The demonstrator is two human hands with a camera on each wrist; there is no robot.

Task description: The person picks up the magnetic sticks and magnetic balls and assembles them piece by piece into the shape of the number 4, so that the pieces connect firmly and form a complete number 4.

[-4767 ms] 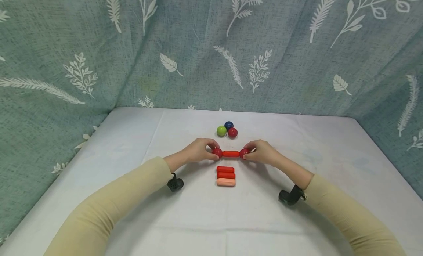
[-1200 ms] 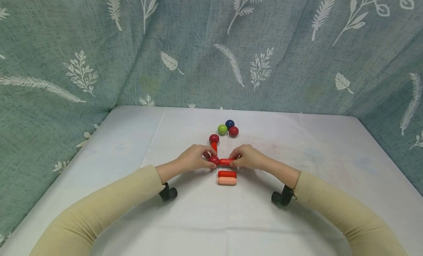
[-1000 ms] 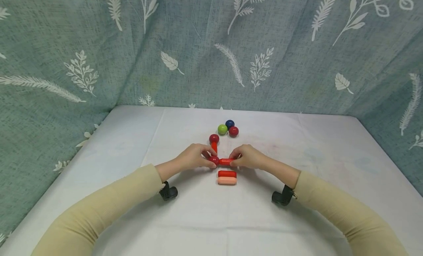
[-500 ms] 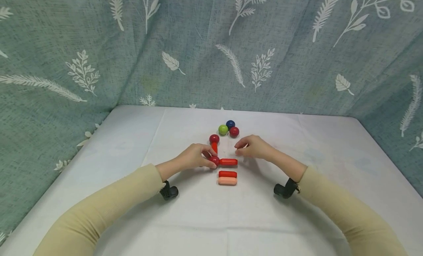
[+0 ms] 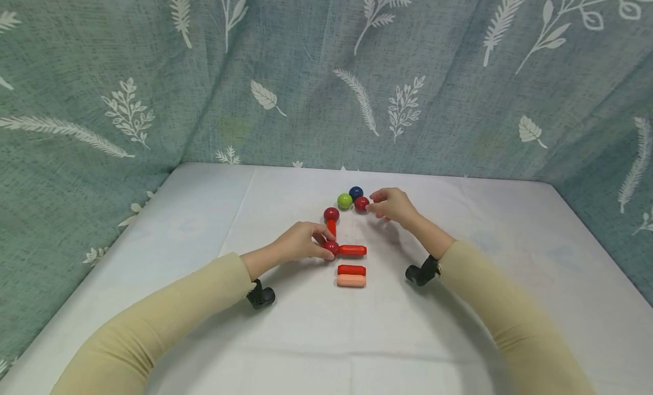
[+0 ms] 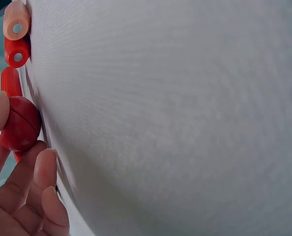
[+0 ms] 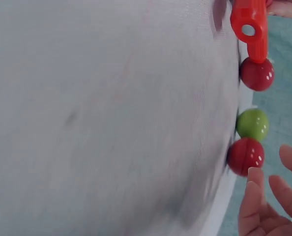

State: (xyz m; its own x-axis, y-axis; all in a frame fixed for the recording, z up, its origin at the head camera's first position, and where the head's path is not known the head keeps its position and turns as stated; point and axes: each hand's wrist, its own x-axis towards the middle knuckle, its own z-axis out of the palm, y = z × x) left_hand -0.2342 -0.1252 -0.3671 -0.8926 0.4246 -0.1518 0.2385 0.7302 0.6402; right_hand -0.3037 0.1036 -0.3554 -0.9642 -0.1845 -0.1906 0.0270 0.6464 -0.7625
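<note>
My left hand pinches a red ball at the corner of a small assembly lying on the white cloth. From that ball one red rod runs away to another red ball. A second red rod points right, and its free end shows a round silver spot in the right wrist view. My right hand reaches to a loose red ball, fingers spread, one fingertip right at its surface and the thumb apart. Beside this ball sit a green ball and a blue ball.
Nearer the body, a loose red rod and a peach rod lie side by side. Black cameras are strapped to both wrists. A green-grey leaf-patterned curtain closes off the table's back and sides.
Earlier, both hands held a straight ball-rod-ball piece; it now points away, with another rod at its near ball. My right hand has let go of that rod and moved to the loose balls.
</note>
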